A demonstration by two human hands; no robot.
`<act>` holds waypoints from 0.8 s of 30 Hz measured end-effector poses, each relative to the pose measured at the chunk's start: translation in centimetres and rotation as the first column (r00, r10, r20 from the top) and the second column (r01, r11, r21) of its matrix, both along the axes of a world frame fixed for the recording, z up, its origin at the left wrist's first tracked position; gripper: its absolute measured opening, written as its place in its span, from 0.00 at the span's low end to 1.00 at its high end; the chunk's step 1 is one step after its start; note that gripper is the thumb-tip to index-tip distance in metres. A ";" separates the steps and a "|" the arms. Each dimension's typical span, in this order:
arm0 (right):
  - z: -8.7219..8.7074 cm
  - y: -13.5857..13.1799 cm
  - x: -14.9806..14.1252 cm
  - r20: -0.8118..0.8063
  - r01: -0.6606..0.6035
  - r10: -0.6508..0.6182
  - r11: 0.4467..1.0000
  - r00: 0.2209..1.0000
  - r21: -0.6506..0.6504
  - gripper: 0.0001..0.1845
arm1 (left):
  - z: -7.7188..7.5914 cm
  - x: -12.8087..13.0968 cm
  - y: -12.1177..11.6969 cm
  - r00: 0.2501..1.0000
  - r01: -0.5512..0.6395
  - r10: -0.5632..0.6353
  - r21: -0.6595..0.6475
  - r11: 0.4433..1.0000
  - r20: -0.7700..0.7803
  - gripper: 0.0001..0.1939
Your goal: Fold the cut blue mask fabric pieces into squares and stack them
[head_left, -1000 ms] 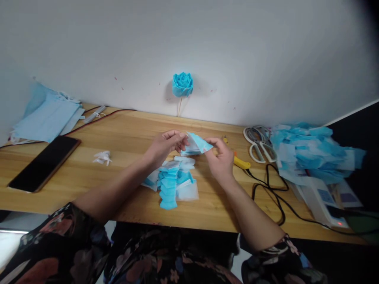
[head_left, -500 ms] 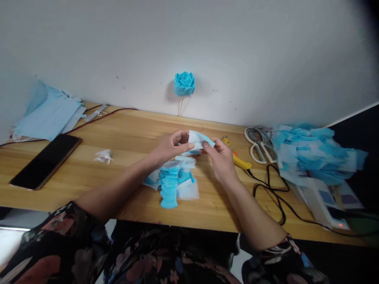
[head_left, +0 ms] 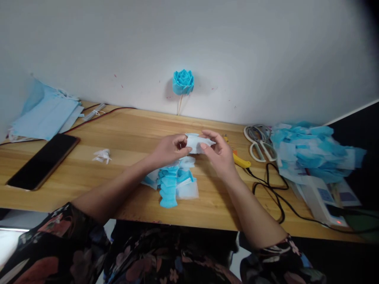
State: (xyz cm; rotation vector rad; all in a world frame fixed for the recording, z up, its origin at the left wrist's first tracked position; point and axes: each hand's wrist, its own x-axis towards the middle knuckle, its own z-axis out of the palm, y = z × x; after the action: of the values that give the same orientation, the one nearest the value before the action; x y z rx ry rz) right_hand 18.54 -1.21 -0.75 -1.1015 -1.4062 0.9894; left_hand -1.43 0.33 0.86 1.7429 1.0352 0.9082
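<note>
Between my two hands is a small pale piece of mask fabric (head_left: 195, 144), its whitish side facing me. My left hand (head_left: 171, 149) pinches its left end between thumb and fingers. On the right end, my right hand (head_left: 218, 152) presses its thumb against the front, with the fingers curled behind. Below them on the table lie a row of overlapping blue petal-shaped pieces (head_left: 168, 189) and a pale fabric piece (head_left: 188, 190). A blue fabric rose (head_left: 183, 82) on a thin stick leans against the wall behind my hands.
Blue masks (head_left: 47, 112) are stacked at the left, near a black phone (head_left: 44, 161) and white scraps (head_left: 102, 155). On the right are a yellow corded tool (head_left: 241, 161), scissors (head_left: 260, 152), a heap of blue fabric scraps (head_left: 314, 152) and a white device (head_left: 321, 201) with cables.
The fabric piece has been turned and flattened, so its blue corner no longer shows. My right fingers have lifted a little, and both hands still hold it.
</note>
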 end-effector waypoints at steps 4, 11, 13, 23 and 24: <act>0.1 -0.1 0.5 0.144 0.051 -0.070 0.991 0.987 0.126 0.08 | 0.3 0.1 -0.1 0.999 0.025 -0.023 0.085 0.996 -0.028 0.09; 1.3 0.4 1.8 0.082 0.148 -0.175 0.953 0.981 0.264 0.05 | -0.8 -0.8 1.7 0.959 -0.025 0.048 -0.084 0.996 0.280 0.19; 1.8 0.7 2.3 0.068 0.165 -0.187 0.953 0.980 0.255 0.06 | -1.0 -1.1 2.2 0.952 -0.071 0.102 -0.115 0.991 0.290 0.17; 3.7 2.4 1.5 0.210 0.017 -0.018 1.000 0.978 0.007 0.15 | -1.9 -1.3 2.9 0.868 -0.241 0.365 -0.356 0.903 0.338 0.11; 3.5 2.7 1.2 0.205 0.004 0.001 1.000 0.979 -0.021 0.16 | -1.9 -1.3 3.0 0.860 -0.244 0.379 -0.379 0.893 0.341 0.11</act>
State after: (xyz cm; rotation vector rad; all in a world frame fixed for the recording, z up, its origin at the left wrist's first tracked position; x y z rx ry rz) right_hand 19.69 1.49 2.80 -1.2486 -1.5625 0.9109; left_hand -2.76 3.32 -1.06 1.0615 1.1290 1.1738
